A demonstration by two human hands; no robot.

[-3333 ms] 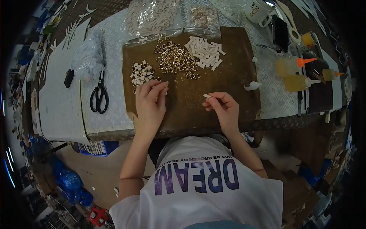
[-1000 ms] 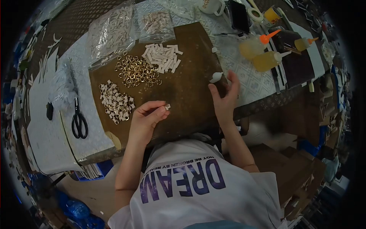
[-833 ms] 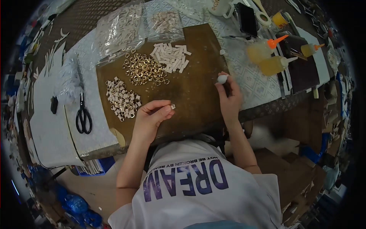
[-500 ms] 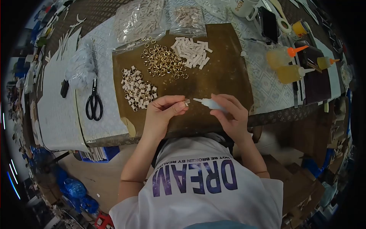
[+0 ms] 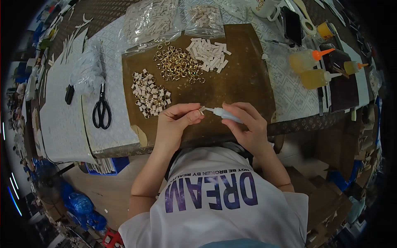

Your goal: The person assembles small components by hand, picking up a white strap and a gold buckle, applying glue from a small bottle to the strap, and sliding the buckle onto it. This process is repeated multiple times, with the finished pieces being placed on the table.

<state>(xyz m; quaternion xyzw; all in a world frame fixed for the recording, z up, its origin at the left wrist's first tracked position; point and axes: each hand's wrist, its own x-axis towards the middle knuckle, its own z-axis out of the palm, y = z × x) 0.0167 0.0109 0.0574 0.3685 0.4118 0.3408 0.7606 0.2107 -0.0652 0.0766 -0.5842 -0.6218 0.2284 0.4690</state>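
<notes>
Between thumb and fingertips, my left hand [image 5: 181,117] pinches a small pale strip [image 5: 202,110], mostly covered by the fingers. My right hand [image 5: 249,121] grips a small glue bottle [image 5: 227,114] lying sideways, its thin white nozzle right at the strip. Both hands hover over the front of a brown mat [image 5: 244,74]. Beside my left hand is a pile of gold rings fitted with pale strips [image 5: 149,94]. Farther back lie a heap of gold metal rings [image 5: 178,64] and a heap of loose pale strips [image 5: 208,54].
Black scissors [image 5: 101,110] lie left of the mat, near a crumpled plastic bag [image 5: 87,70]. Filled clear bags [image 5: 151,20] sit at the back. On the right are bottles of yellow liquid [image 5: 313,79], a phone [image 5: 291,25], a tape roll [image 5: 308,27] and a mug [image 5: 266,8].
My right hand has moved left with the glue bottle, bringing its nozzle from a short gap away up to the strip. My left hand has stayed almost still.
</notes>
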